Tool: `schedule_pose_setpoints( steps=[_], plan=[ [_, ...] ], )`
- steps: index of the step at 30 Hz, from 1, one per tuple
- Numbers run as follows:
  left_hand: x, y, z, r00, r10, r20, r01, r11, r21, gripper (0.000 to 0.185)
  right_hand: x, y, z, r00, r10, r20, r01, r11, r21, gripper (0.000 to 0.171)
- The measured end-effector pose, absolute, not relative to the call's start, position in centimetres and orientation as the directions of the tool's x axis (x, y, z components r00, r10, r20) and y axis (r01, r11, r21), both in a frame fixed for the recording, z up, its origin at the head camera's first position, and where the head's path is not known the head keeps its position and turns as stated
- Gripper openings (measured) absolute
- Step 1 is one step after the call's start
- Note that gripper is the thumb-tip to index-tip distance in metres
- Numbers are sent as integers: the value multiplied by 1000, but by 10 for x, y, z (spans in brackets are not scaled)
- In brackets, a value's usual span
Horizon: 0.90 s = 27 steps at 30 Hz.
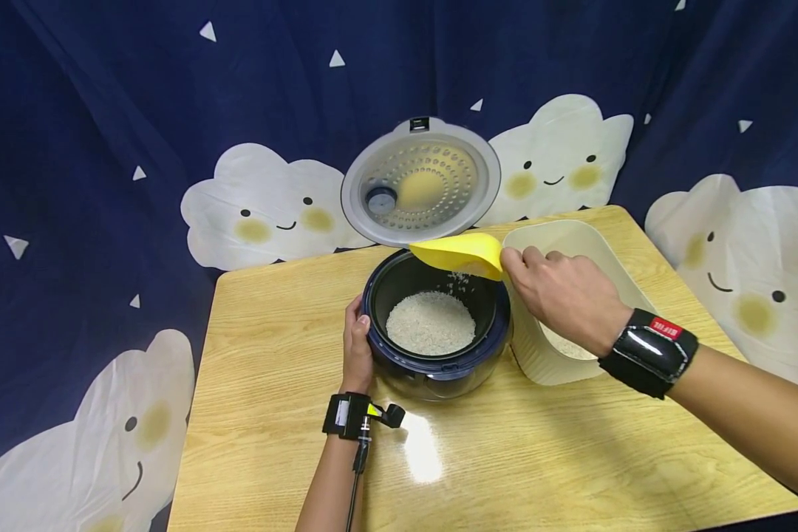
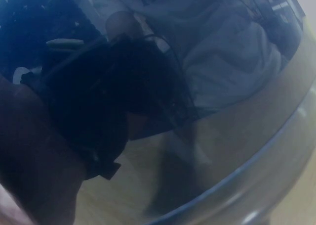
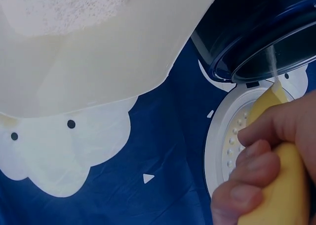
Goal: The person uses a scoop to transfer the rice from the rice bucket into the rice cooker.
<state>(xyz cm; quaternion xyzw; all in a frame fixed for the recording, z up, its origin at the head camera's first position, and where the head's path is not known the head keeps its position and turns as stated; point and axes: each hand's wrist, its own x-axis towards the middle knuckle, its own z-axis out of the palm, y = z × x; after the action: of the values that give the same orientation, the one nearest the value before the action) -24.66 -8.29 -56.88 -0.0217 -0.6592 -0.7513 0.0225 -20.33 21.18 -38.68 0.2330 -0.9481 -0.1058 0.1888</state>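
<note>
A dark blue rice cooker (image 1: 439, 373) stands on the table with its lid (image 1: 425, 181) raised. White rice (image 1: 431, 324) lies in its dark inner pot. My left hand (image 1: 357, 351) holds the cooker's left side, thumb near the rim; its other fingers are partly hidden. In the right wrist view, my right hand (image 3: 261, 160) grips the handle of a yellow scoop (image 3: 281, 195). From above, this scoop (image 1: 459, 255) is tilted over the pot, and grains fall from it. The left wrist view shows mostly the cooker's glossy, reflecting side (image 2: 222, 136).
Right of the cooker, close beside it, stands a cream bin (image 1: 541, 362) with rice inside, partly hidden behind my right hand. Both stand on a wooden table (image 1: 273, 369). A dark blue curtain (image 1: 106, 111) with cloud faces hangs behind and around the table.
</note>
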Motion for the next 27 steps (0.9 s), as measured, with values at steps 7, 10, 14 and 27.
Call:
schedule_pose_setpoints(
  steps=[7,10,14,27],
  plan=[
    [-247,-83,-570,-998,-8,62,62,-138,988,63,-204,212,-385,-815,-483,321,-396,867,302,14],
    [-247,-83,-570,-998,-6,62,62,-138,989,63,-204,212,-384,-811,-487,325,-398,865,306,16],
    [-246,-83,-569,-998,-6,60,61,-130,990,63,-204,213,-383,-817,-484,312,-400,867,297,17],
    [-246,-82,-569,-998,-3,70,70,-120,990,63,-199,239,-373,-939,-329,103,-335,941,-46,24]
  ],
)
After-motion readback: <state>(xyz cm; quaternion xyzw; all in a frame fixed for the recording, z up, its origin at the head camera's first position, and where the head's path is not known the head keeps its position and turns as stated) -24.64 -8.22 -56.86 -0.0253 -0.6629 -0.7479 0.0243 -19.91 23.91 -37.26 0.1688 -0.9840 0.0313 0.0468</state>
